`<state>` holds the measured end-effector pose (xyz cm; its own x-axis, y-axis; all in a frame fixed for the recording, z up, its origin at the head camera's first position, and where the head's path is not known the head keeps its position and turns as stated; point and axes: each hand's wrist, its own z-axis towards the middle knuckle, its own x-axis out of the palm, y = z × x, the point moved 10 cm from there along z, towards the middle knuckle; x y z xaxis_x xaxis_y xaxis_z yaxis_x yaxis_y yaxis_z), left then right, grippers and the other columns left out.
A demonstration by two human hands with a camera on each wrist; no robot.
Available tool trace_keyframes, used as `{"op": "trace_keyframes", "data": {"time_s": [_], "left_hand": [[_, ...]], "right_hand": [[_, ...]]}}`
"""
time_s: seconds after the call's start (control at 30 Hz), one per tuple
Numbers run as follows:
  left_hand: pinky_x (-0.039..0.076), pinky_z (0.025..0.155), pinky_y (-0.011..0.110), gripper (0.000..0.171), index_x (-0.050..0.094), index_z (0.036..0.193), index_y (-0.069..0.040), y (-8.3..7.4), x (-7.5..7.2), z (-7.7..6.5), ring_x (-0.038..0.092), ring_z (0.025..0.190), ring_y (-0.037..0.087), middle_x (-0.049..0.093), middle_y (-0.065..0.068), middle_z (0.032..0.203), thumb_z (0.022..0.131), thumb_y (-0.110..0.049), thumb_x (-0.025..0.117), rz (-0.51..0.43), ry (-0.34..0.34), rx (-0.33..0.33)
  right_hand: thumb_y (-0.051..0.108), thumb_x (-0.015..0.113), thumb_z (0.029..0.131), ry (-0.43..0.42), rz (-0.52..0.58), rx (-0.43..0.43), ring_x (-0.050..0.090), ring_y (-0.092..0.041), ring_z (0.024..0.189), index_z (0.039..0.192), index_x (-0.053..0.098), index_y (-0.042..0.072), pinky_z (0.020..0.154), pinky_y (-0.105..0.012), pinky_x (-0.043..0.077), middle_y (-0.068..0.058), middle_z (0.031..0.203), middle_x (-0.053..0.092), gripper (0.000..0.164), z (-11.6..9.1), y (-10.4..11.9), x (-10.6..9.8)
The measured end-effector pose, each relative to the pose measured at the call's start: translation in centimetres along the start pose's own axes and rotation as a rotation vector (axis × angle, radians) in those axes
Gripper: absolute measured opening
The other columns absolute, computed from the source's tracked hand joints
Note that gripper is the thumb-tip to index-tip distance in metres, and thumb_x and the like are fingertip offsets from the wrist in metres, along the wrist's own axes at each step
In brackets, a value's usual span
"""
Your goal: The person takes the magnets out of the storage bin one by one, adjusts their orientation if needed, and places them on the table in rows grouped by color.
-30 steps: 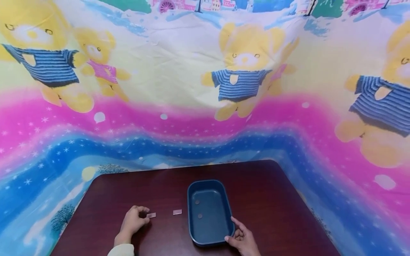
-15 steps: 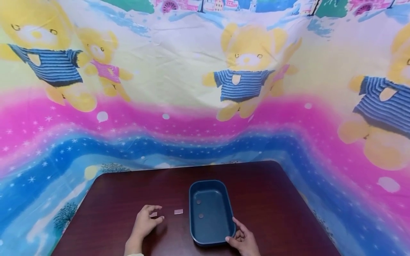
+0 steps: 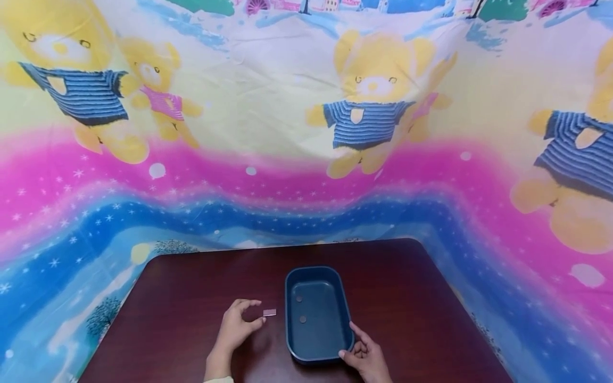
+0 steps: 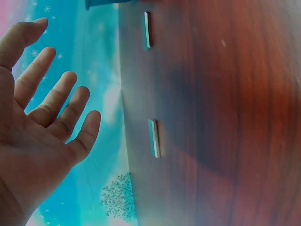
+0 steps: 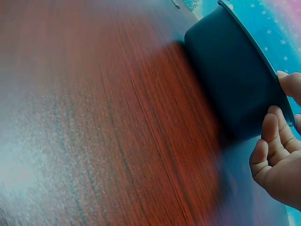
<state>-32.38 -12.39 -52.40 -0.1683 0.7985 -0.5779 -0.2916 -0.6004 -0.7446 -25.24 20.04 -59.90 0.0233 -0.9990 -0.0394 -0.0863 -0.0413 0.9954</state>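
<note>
Head view: right hand (image 3: 367, 355) grips the blue tray (image 3: 323, 338).

Head and wrist views: you can read no text, label, brand, number or sign, whether on the printed backdrop (image 3: 278, 133), the tabletop (image 3: 201, 276), the blue tray (image 3: 323, 338) or the flat pieces (image 4: 154, 138); any marking on the discs (image 3: 303, 319) is too small to tell
</note>
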Motion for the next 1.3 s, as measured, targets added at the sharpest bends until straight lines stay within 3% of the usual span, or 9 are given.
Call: {"op": "trace_keyframes", "data": {"time_s": [0.13,0.33,0.63,1.03,1.17,1.3], "left_hand": [[0.042,0.080,0.048,0.036,0.070,0.100,-0.013,-0.7,0.8,0.4,0.058,0.094,0.026,0.060,0.002,0.099,0.066,-0.014,0.081,-0.011,0.020,-0.020],[0.047,0.078,0.046,0.037,0.068,0.106,-0.009,-1.6,2.1,1.3,0.056,0.091,0.023,0.057,0.009,0.106,0.071,-0.016,0.080,-0.105,0.081,-0.073],[0.044,0.084,0.050,0.036,0.067,0.107,-0.010,-2.4,3.8,2.1,0.053,0.101,0.032,0.055,0.007,0.108,0.074,-0.018,0.079,-0.114,0.107,-0.082],[0.049,0.076,0.040,0.041,0.066,0.110,-0.008,-4.2,6.0,3.7,0.054,0.095,0.028,0.056,0.007,0.106,0.074,-0.023,0.078,-0.120,0.163,-0.025],[0.049,0.067,0.033,0.040,0.065,0.110,-0.006,-4.8,6.9,4.2,0.053,0.090,0.031,0.055,0.010,0.104,0.075,-0.020,0.078,-0.159,0.193,-0.014],[0.049,0.066,0.033,0.038,0.065,0.110,-0.008,-5.6,7.7,4.5,0.053,0.093,0.035,0.055,0.014,0.107,0.075,-0.018,0.078,-0.199,0.228,-0.019]], "right_hand": [[0.005,0.074,0.077,-0.005,-0.012,-0.005,0.046,-0.008,0.054,0.141,0.033,-0.004,0.053,-0.023,0.042,-0.004,0.065,0.050,0.077,-0.1,-0.1,-0.1],[0.007,0.074,0.077,-0.008,-0.013,0.011,0.047,-0.009,0.054,0.141,0.034,-0.002,0.053,-0.024,0.043,-0.005,0.065,0.050,0.075,0.1,-0.3,-0.1],[0.006,0.074,0.077,0.002,-0.031,-0.010,0.047,-0.009,0.054,0.140,0.034,-0.004,0.053,-0.023,0.043,-0.004,0.065,0.051,0.075,0.1,-0.3,0.0],[0.008,0.076,0.075,-0.011,-0.012,-0.004,0.047,-0.009,0.054,0.140,0.035,-0.002,0.053,-0.023,0.042,-0.004,0.064,0.050,0.078,0.1,-0.5,-0.2],[0.006,0.075,0.075,-0.010,0.004,-0.013,0.047,-0.009,0.053,0.141,0.033,-0.004,0.052,-0.023,0.042,-0.004,0.064,0.050,0.078,0.0,-0.3,-0.1],[0.003,0.074,0.076,-0.008,0.026,-0.005,0.047,-0.009,0.054,0.141,0.032,-0.003,0.053,-0.023,0.043,-0.006,0.066,0.051,0.078,-0.1,-0.1,0.0]]}}
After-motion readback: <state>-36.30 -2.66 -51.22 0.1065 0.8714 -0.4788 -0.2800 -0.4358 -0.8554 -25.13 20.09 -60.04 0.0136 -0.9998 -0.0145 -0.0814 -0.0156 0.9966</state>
